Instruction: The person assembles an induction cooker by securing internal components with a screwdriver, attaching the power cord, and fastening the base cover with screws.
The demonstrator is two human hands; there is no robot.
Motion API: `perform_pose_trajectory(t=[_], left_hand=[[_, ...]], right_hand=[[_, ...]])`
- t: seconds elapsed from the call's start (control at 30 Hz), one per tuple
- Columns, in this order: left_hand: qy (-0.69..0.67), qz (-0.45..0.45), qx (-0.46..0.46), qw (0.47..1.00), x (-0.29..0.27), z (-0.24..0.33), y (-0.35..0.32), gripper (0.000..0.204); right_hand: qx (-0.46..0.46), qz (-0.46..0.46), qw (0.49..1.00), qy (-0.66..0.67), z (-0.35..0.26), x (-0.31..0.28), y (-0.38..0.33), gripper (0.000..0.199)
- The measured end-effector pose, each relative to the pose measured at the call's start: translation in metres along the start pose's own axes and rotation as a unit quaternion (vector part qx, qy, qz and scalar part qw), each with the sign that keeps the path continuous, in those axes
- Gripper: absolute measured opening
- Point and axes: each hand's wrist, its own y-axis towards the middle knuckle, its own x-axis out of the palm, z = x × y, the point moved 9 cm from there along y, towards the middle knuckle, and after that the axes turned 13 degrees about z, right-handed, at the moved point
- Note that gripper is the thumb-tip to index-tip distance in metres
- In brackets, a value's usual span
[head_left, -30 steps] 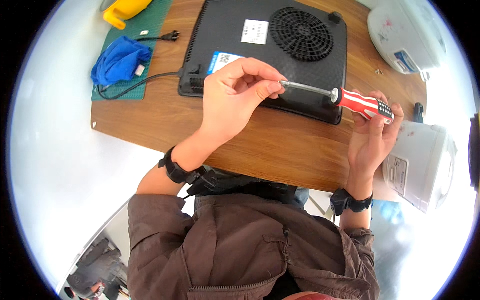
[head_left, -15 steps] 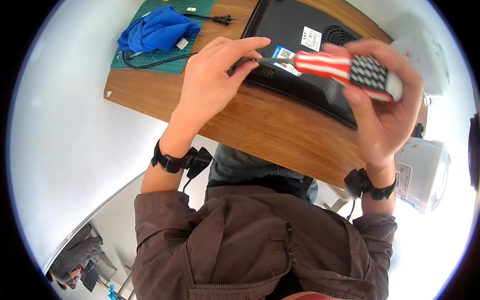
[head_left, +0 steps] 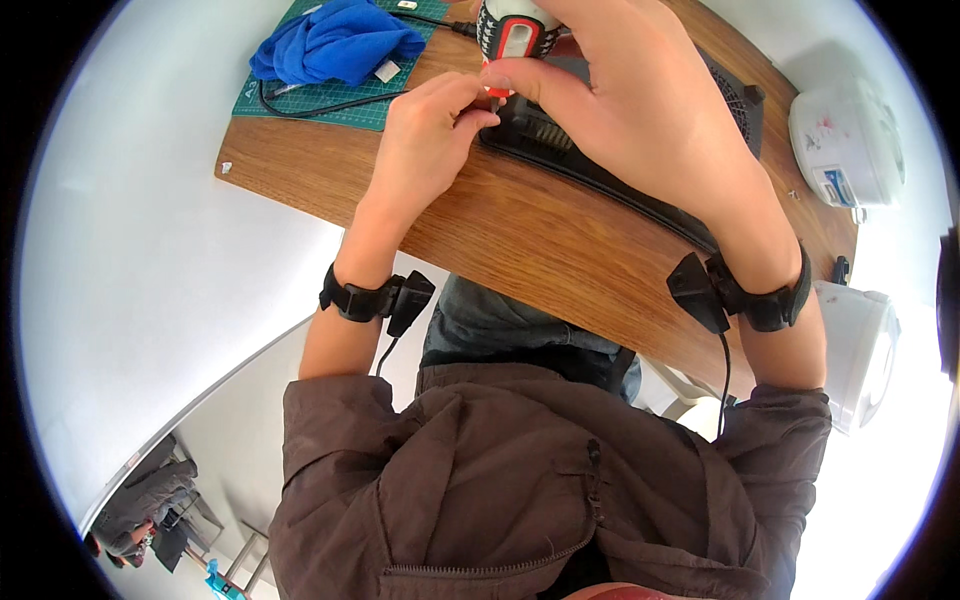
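Note:
My right hand is closed round a screwdriver with a thick red, white and black star-patterned handle. The screwdriver stands roughly upright, tip downward, over the near left corner of a flat black appliance with vent slots. Thumb and fingers of my left hand pinch together at the short bit of shaft showing below the handle. My fingers hide the tip, so I cannot tell what it touches. Much of the appliance lies behind my right hand and forearm.
Left on the wooden table, a crumpled blue cloth rests on a green cutting mat. A black cord crosses the mat. White rounded appliances stand at the right. Another person is at the far lower left.
My right hand has swung leftward and tipped the screwdriver from lying level to nearly upright. My left hand stays near the appliance's left corner, pinching at the shaft.

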Motion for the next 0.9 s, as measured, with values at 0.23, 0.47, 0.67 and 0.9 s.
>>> perform_pose_trajectory(t=[0.23, 0.47, 0.67, 0.9], left_hand=[[-0.011, 0.001, -0.006, 1.000, 0.006, -0.013, -0.010, 0.016], [-0.017, 0.033, -0.046, 0.998, 0.002, -0.019, -0.020, 0.018], [-0.035, 0.066, -0.010, 0.997, 0.000, -0.019, -0.023, 0.019], [-0.043, 0.042, -0.046, 0.997, 0.005, -0.023, -0.021, 0.019]], right_hand=[[-0.004, -0.015, 0.999, -0.029, 0.007, 0.010, 0.004, 0.045], [0.041, -0.114, 0.992, -0.018, -0.002, 0.021, 0.010, 0.046], [0.007, -0.172, 0.985, 0.014, -0.007, 0.028, 0.011, 0.050], [-0.030, -0.110, 0.993, 0.009, 0.001, 0.025, 0.009, 0.047]])
